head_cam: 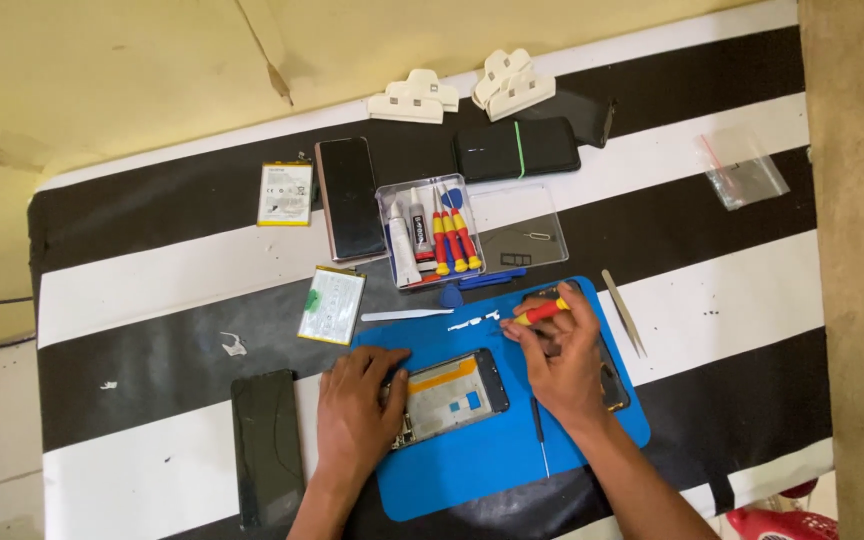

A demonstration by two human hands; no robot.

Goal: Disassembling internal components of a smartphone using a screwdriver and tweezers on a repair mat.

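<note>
Hands are working low in the centre of the head view, over a blue mat (482, 465) lying on the striped bench (152, 280). The left hand (357, 410) is resting half-curled on the left end of an opened phone frame (449, 397), steadying it. The right hand (562, 365) is pinching a red-and-yellow screwdriver (542, 312) just above the frame's right end. The phone is looking well stripped already: two batteries (332, 305) and a dark back panel (266, 445) are lying apart at left, small white parts (474, 321) above the frame. Reassembly is appearing undone. A clear tool tray (430, 232) is sitting upper centre.
</note>
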